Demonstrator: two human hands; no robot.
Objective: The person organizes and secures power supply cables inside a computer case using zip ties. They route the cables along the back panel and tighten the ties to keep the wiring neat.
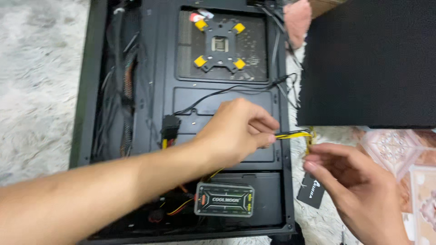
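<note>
A thin yellow-and-black cable bundle [294,134] is pinched by the left hand [236,131] and the right hand [349,181] at the computer case's [154,68] right edge; its connector end is hidden.

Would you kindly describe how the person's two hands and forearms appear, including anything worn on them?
Both are bare. The left hand and its long forearm show no sleeve, glove, watch or ring. The right hand is likewise uncovered, without visible jewellery; its wrist leaves the frame, so any sleeve there cannot be seen.
</note>
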